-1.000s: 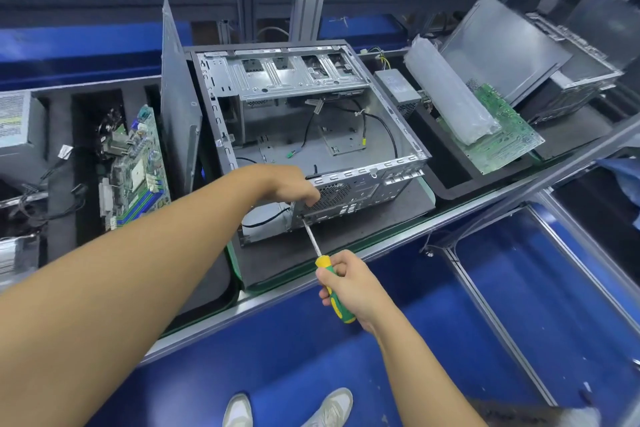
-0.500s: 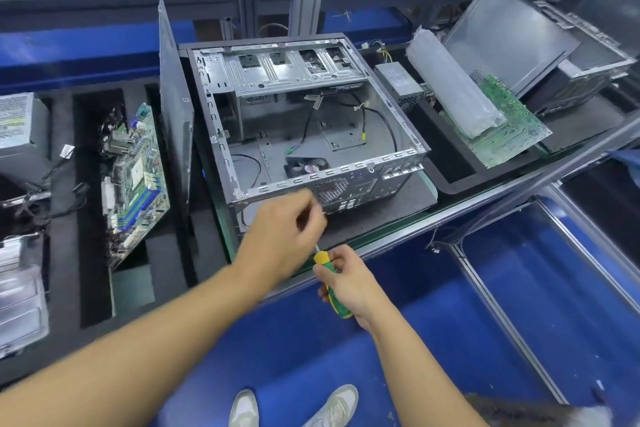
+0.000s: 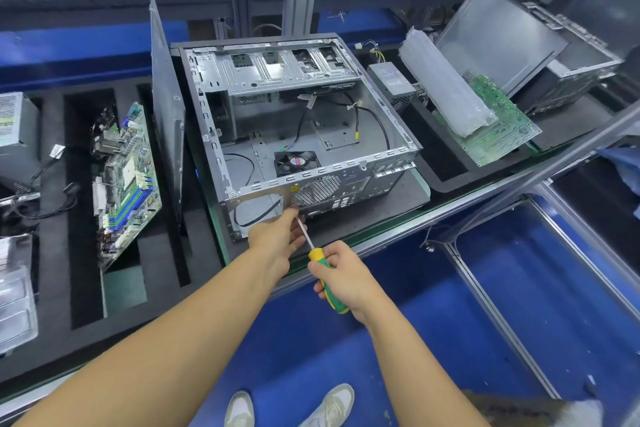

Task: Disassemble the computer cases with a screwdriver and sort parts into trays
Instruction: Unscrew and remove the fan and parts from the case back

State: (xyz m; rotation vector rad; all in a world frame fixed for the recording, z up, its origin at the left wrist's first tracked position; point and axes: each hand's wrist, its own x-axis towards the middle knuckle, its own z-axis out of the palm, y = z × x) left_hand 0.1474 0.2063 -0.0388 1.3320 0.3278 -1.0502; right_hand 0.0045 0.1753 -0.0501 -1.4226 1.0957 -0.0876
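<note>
The right hand [image 3: 343, 279] grips the yellow-and-green handle of the screwdriver [image 3: 316, 254], whose thin steel shaft slants up to the rear panel of the computer case [image 3: 346, 180]. The left hand [image 3: 278, 237] reaches along that shaft, fingertips at its tip beside the perforated fan grille; whether they pinch anything I cannot tell. The desk [image 3: 381, 241] has a metal front rail, with black foam under the case. The case, a boxy shell of bare grey sheet metal, lies open side up near the desk's front edge; inside are loose black cables and a square black fan [image 3: 296, 163] just inside the rear wall. Left of it a black foam tray [image 3: 55, 218] with long slots holds a green circuit board [image 3: 131, 184] leaning on edge; a flat grey side panel [image 3: 166, 107] stands upright between tray and case. On the right another black tray [image 3: 446, 166] holds a second green board [image 3: 498, 128] under a clear plastic sleeve [image 3: 446, 87]. Half a second earlier the left hand lay curled over the shaft near the handle; now it stretches to the panel and the shaft shows.
</note>
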